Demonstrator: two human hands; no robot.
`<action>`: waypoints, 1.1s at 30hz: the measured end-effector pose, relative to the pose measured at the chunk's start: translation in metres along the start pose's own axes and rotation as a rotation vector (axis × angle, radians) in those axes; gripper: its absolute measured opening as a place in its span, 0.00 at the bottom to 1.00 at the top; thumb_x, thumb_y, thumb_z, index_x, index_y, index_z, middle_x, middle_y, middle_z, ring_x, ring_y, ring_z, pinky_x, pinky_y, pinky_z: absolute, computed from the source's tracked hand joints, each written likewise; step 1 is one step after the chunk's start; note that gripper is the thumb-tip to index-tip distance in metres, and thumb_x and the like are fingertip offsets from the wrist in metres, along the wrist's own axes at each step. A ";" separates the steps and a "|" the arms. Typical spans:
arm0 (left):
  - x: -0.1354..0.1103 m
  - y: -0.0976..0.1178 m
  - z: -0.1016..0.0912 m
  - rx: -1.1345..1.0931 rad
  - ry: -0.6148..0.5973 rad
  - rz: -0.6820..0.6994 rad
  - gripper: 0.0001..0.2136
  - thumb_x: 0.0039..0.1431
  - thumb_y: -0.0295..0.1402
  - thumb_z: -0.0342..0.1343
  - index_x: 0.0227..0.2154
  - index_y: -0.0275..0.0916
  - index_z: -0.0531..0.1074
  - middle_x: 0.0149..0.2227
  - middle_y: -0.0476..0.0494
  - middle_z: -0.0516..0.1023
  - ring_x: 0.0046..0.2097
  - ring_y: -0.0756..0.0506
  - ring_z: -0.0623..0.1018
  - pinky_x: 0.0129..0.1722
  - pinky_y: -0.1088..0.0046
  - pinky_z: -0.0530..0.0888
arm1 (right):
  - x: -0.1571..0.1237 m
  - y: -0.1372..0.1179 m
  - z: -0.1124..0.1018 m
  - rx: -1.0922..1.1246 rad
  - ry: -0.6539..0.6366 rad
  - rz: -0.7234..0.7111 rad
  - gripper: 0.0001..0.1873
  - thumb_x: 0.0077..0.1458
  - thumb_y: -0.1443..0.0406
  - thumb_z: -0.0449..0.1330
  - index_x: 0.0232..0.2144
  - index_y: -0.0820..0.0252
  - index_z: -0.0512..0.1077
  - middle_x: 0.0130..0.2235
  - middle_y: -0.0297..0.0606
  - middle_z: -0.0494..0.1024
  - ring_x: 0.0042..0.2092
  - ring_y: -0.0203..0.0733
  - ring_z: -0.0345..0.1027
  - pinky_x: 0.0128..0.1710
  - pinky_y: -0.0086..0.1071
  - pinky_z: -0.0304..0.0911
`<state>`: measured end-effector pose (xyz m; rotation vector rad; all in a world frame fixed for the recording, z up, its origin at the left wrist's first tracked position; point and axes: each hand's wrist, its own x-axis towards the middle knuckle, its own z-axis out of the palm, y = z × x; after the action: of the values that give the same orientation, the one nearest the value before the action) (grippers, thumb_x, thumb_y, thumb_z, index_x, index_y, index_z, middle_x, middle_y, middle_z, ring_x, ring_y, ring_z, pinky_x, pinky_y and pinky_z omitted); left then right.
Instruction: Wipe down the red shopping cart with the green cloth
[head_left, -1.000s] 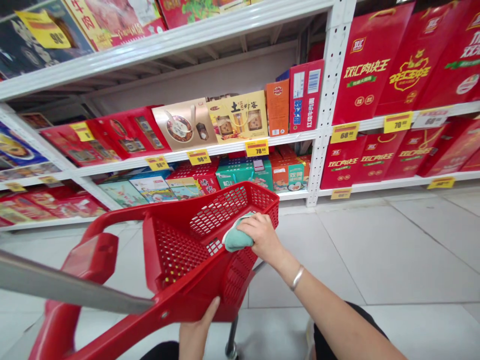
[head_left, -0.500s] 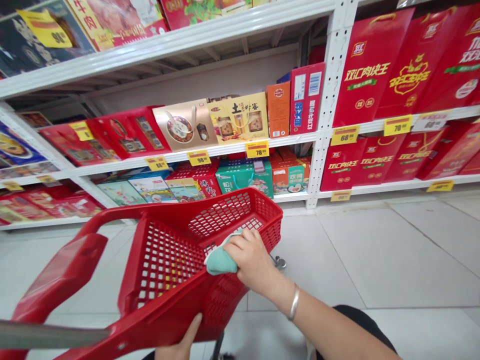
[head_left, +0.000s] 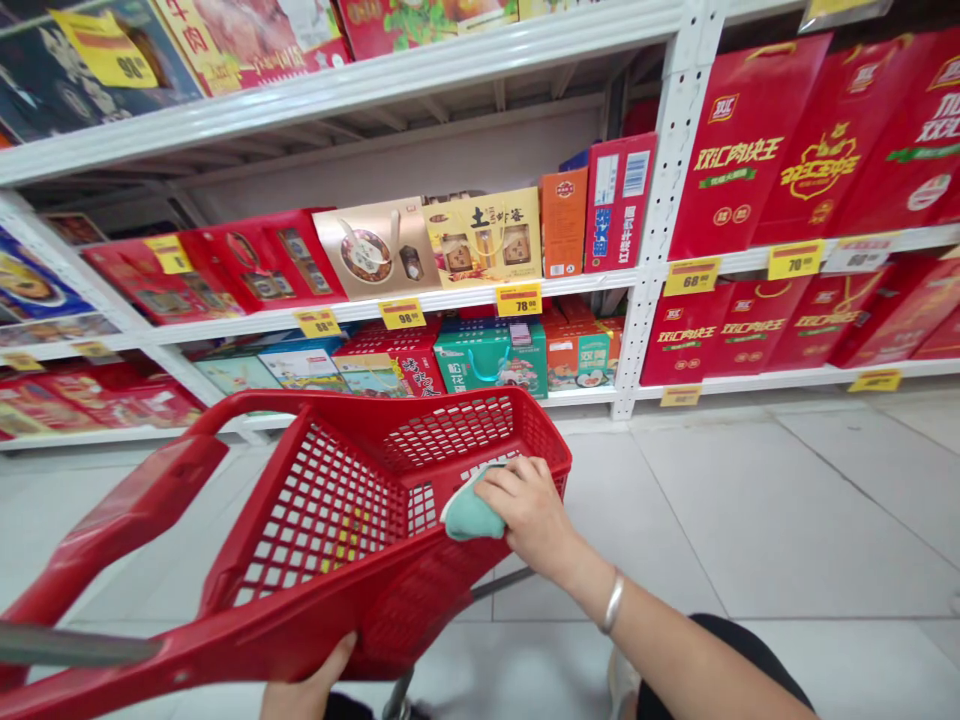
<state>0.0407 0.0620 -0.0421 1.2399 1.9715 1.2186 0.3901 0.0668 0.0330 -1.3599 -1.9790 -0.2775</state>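
Observation:
A red plastic shopping cart (head_left: 300, 620) with a lattice basket stands in front of me, its handle toward the left. My right hand (head_left: 529, 510) is closed around a folded mint-green cloth (head_left: 474, 512) with a pale edge, pressed over the basket's near rim towards its right end. Lower down, my left hand (head_left: 311, 685) holds the cart at the bottom of its near side. Its thumb lies against the red plastic; the other fingers are hidden beneath. Inside the basket I see only lattice walls and a yellow marking (head_left: 349, 540) showing through them.
White metal shelves (head_left: 480, 80) run behind the cart, stocked with gift boxes (head_left: 480, 240) and red gift bags (head_left: 742, 150). Yellow price tags (head_left: 519, 298) hang along the shelf edges. Pale floor tiles (head_left: 750, 500) extend to the right. My dark-clothed knee (head_left: 727, 640) shows at the bottom.
My right hand has slid the cloth rightward along the near rim. My left hand now sits further left on the cart's lower side. The cart appears slightly turned in view.

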 end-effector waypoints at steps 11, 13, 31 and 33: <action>0.048 -0.011 0.011 -0.199 -0.089 -0.099 0.27 0.33 0.42 0.71 0.41 0.40 0.79 0.43 0.37 0.87 0.50 0.31 0.84 0.62 0.46 0.76 | -0.040 0.084 -0.008 -0.166 0.083 0.146 0.23 0.60 0.77 0.57 0.51 0.53 0.81 0.50 0.40 0.84 0.49 0.49 0.65 0.48 0.43 0.54; 0.050 -0.012 0.016 -0.194 -0.087 -0.078 0.26 0.34 0.43 0.70 0.40 0.40 0.80 0.44 0.37 0.87 0.50 0.30 0.84 0.61 0.46 0.77 | -0.042 0.095 -0.016 -0.173 0.031 0.275 0.27 0.56 0.79 0.56 0.51 0.53 0.81 0.51 0.41 0.84 0.49 0.50 0.65 0.47 0.43 0.54; 0.025 0.014 0.032 -0.227 -0.174 0.061 0.23 0.41 0.40 0.67 0.42 0.38 0.78 0.47 0.34 0.86 0.50 0.33 0.84 0.56 0.54 0.80 | 0.064 -0.117 0.020 0.176 -0.140 0.043 0.26 0.61 0.77 0.54 0.57 0.54 0.76 0.61 0.38 0.80 0.60 0.44 0.67 0.56 0.41 0.54; 0.023 0.014 0.030 -0.222 -0.189 0.054 0.20 0.41 0.39 0.67 0.39 0.38 0.78 0.44 0.35 0.87 0.48 0.33 0.84 0.54 0.54 0.80 | 0.060 -0.118 0.020 0.142 -0.185 0.084 0.26 0.61 0.77 0.55 0.57 0.53 0.76 0.61 0.38 0.80 0.60 0.45 0.67 0.55 0.41 0.54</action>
<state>0.0600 0.0975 -0.0425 1.2518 1.6304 1.2590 0.2658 0.0719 0.0824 -1.4143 -2.0418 0.0290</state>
